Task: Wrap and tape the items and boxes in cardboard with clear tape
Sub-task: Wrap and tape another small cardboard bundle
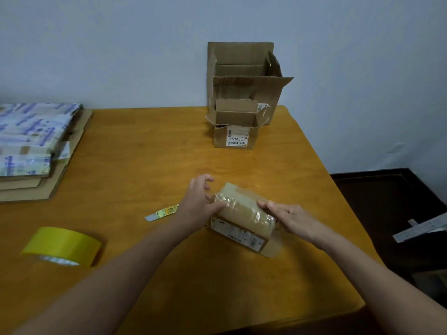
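Observation:
A small cardboard parcel (242, 215) wrapped in shiny clear tape sits tilted on the wooden table (150, 153), a white printed label on its near side. My left hand (198, 201) is at its left end, thumb pressed on the taped top and the other fingers curled above it. My right hand (287, 220) holds the right end, fingers lying over the taped top. A yellowish tape roll (61, 246) lies on the table at the near left, apart from both hands.
Two open cardboard boxes stand at the table's back: a small one (235, 126) in front of a taller one (244, 78). A stack of flattened cardboard and printed packs (31, 146) lies at the left. A paper strip (160, 212) lies beside my left wrist. The table's right edge drops to a dark floor.

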